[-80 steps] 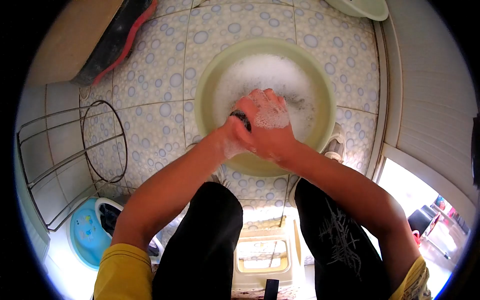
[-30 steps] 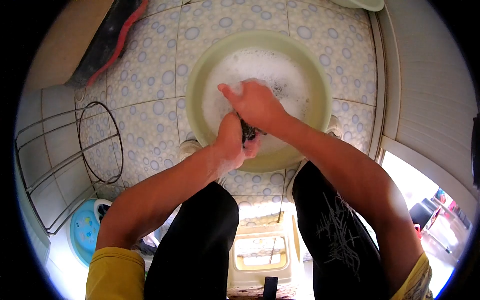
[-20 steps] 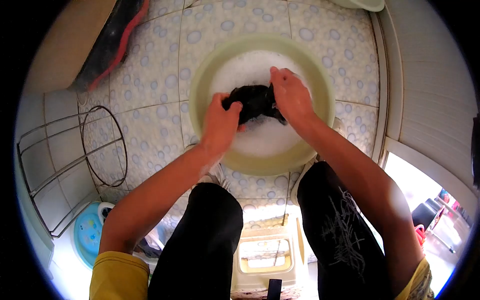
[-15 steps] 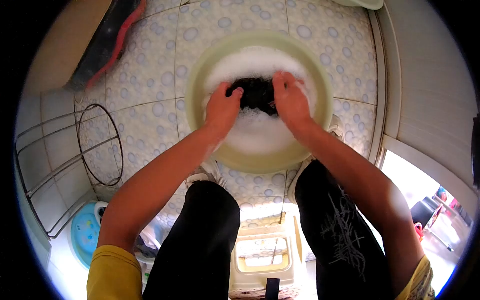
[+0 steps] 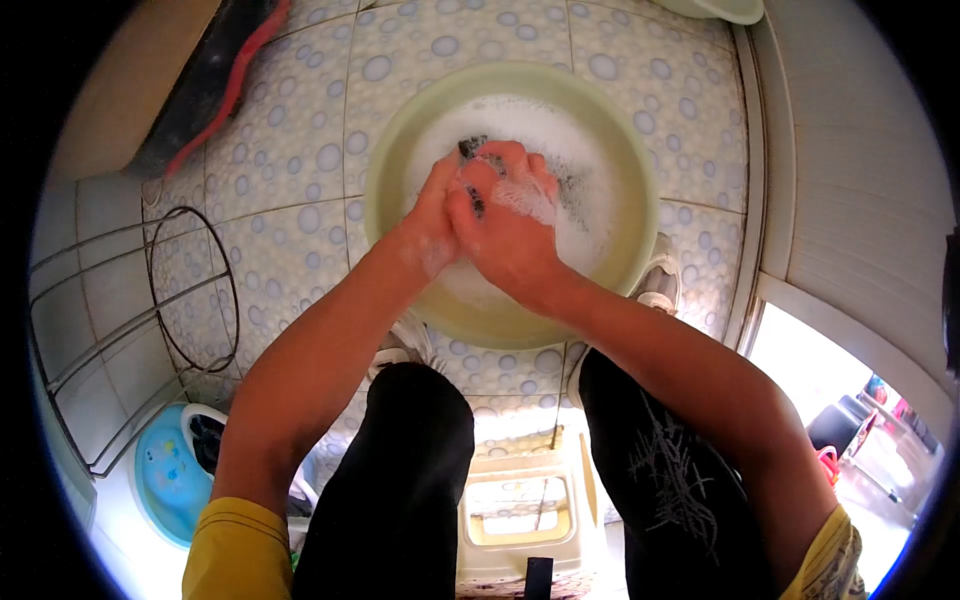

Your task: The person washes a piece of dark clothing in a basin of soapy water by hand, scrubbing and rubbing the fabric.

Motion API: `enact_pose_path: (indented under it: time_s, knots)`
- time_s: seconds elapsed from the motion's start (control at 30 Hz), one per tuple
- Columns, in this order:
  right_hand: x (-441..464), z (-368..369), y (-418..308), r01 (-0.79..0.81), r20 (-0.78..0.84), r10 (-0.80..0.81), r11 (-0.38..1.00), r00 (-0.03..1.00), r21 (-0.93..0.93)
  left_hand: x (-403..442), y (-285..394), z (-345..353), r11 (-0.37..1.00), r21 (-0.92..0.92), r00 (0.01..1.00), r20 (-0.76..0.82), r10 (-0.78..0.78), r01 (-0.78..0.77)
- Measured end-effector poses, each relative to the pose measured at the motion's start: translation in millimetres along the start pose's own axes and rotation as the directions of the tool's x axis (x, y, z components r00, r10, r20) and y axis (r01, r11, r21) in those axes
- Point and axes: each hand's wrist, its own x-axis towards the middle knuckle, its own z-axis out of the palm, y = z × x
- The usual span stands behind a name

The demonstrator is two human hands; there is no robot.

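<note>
A round pale green basin (image 5: pixel 385 190) on the tiled floor holds white suds. Over its middle my left hand (image 5: pixel 438 205) and my right hand (image 5: pixel 508 215) are pressed together, with suds on the right one. Bits of a dark, wet cloth (image 5: pixel 472 148) show at the fingertips and between the hands; the rest of it is hidden. Both hands are closed on the cloth, and the right lies partly over the left.
A wire rack (image 5: pixel 125 325) stands at the left, above a blue basin (image 5: pixel 172 475). A cardboard box (image 5: pixel 130 80) is at the upper left. Between my knees is a cream plastic stool (image 5: pixel 520 555). Another pale basin (image 5: pixel 735 10) shows at the top right.
My hands have come together from either side of the spread dark cloth. The cloth is now bunched between them and mostly covered.
</note>
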Motion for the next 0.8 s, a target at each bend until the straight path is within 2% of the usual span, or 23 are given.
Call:
enact_pose_path:
  time_s: [0.2, 0.27, 0.33, 0.4, 0.43, 0.47, 0.53, 0.57, 0.6, 0.63, 0.67, 0.73, 0.77, 0.8]
  knots:
    - [10, -2, -2, 0.150, -0.076, -0.160, 0.980, 0.984, -0.128, -13, -2, 30, 0.999, 0.049, 0.986, -0.168, 0.010, -0.002]
    - [19, -6, -6, -0.067, 0.089, 0.069, 0.997, 0.994, -0.023, -16, -7, 39, 0.998, 0.055, 0.978, -0.207, 0.011, 0.001]
    - [31, -13, -9, -0.119, 0.142, 0.117, 0.993, 0.983, 0.006, -22, -8, 39, 0.999, 0.041, 0.979, -0.203, -0.025, 0.034]
    - [44, -17, -5, -0.178, 0.191, 0.169, 0.983, 0.967, 0.035, -24, 4, 25, 0.981, 0.060, 0.982, -0.068, -0.178, 0.182]
    - [50, -18, -2, -0.305, 0.268, 0.283, 0.951, 0.921, 0.044, -26, 7, 20, 0.943, 0.096, 0.944, 0.058, -0.324, 0.318]
    - [55, -19, 1, -0.427, 0.347, 0.388, 0.903, 0.854, 0.041, -29, 3, 17, 0.943, 0.095, 0.944, 0.054, -0.326, 0.320]
    - [61, -5, 26, -0.448, 0.286, 0.421, 0.893, 0.861, 0.033, -39, -1, 27, 0.930, 0.177, 0.945, -0.123, -0.304, 0.323]
    - [60, 2, 40, -0.473, 0.225, 0.455, 0.881, 0.861, 0.029, -41, 0, 32, 0.930, 0.178, 0.945, -0.123, -0.304, 0.322]
    - [58, -2, 46, -0.474, 0.224, 0.456, 0.880, 0.861, 0.031, -44, 1, 35, 0.871, 0.404, 0.954, -0.221, -0.204, 0.280]
    - [56, -9, 53, -0.398, 0.272, 0.390, 0.917, 0.880, -0.028, -44, 3, 38, 0.751, 0.612, 0.954, -0.288, -0.083, 0.250]
    - [55, -14, 59, -0.313, 0.324, 0.322, 0.946, 0.890, -0.082, -42, 4, 39, 0.748, 0.616, 0.955, -0.287, -0.082, 0.249]
    - [47, -20, 65, -0.318, 0.265, 0.330, 0.944, 0.906, -0.087, -35, 7, 36, 0.557, 0.825, 0.923, -0.282, 0.262, 0.094]
    - [42, -21, 68, -0.248, 0.157, 0.271, 0.957, 0.950, -0.153, -25, 8, 23, 0.558, 0.824, 0.922, -0.284, 0.264, 0.094]
    - [36, -23, 67, -0.183, 0.053, 0.200, 0.956, 0.978, -0.227, -10, 8, 0, 0.299, 0.950, 0.875, -0.065, 0.481, -0.093]
